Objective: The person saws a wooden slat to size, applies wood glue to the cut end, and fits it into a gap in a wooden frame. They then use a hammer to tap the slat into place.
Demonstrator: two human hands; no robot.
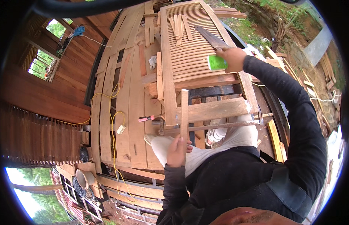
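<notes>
My left hand (177, 150) is closed around the lower end of a narrow wooden slat (184, 108), which points away from me over the near end of a slatted wooden panel (168, 75). Out over the panel's right side, my right hand (235, 59) is closed on a bright green spool (217, 62) with a white rim. A handsaw (210, 36) lies across the slats just beyond that hand, which covers its handle end. Several short wooden strips (179, 26) rest on the panel's far part.
A clamp with a pink-and-black handle (146, 118) sits at the panel's near left corner. A yellow cord (113, 116) with a white socket box (121, 129) runs over the plank floor (137, 150). Gaps show between planks. Loose timber (275, 138) lies to the right.
</notes>
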